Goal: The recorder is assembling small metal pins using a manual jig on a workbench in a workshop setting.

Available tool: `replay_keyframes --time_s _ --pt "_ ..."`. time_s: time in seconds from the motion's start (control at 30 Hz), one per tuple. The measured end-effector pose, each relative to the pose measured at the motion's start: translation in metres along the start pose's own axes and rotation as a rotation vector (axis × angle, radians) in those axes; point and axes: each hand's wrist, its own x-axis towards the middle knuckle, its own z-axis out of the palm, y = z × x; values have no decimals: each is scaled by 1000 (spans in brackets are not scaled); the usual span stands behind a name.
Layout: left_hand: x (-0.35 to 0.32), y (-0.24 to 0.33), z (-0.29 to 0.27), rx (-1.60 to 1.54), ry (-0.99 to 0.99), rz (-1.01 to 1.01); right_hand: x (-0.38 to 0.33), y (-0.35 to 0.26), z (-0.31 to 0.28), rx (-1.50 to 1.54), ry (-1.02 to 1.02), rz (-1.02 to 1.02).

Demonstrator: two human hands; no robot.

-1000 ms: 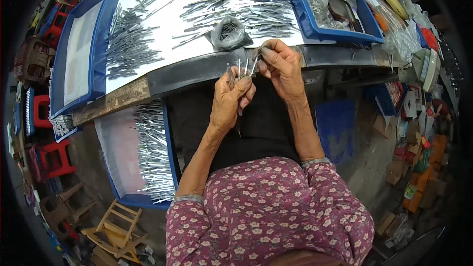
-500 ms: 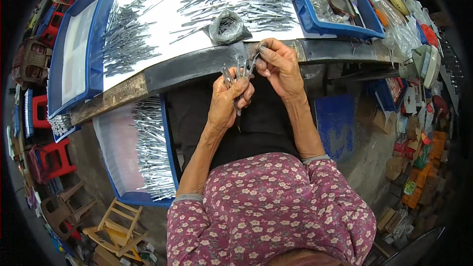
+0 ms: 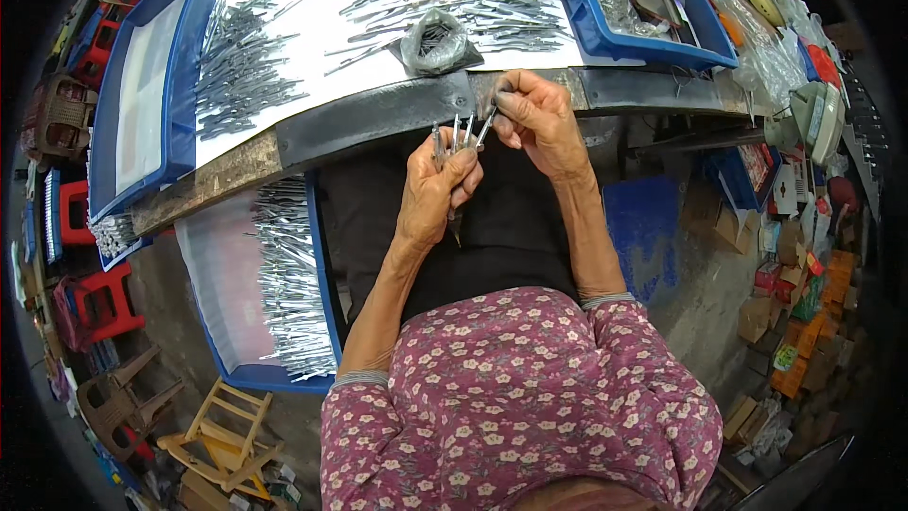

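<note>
Over my lap, just off the table's front edge, my left hand (image 3: 439, 189) is closed around several slim metal rods (image 3: 461, 135) whose ends stick up, fanned apart. My right hand (image 3: 541, 123) pinches with thumb and fingers at the upper end of the rightmost rod; whether it holds a separate small part there is too small to tell. Beyond the hands, on the table edge, stands a clear plastic bag (image 3: 437, 44), rolled open, with small dark pieces in it. Piles of similar grey rods (image 3: 511, 0) lie behind it on white paper, and another pile (image 3: 248, 66) lies to the left.
A blue tray (image 3: 180, 85) stands at the table's left. Another blue bin (image 3: 615, 47) at the right holds plastic bags and odds and ends. Below the table at left, a blue crate (image 3: 322, 274) holds many shiny rods. A wooden stool (image 3: 227, 435) and cardboard boxes (image 3: 757, 322) are on the floor.
Both hands stay nearly in place. The rods in my left hand have shifted slightly, and my right fingers remain at the rightmost rod's tip. The view has moved a little.
</note>
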Motion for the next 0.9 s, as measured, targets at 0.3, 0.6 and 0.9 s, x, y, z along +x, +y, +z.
replay_keyframes --time_s 0.3,0.6,0.9 --pt "-3 -4 1 12 -23 -18 -7 7 -6 -23 5 8" --pt "-6 -13 -2 14 -20 -30 -18 14 -4 -221 46 -30" --pt "-1 -14 -1 33 -28 -19 -14 8 -14 -198 -97 3"
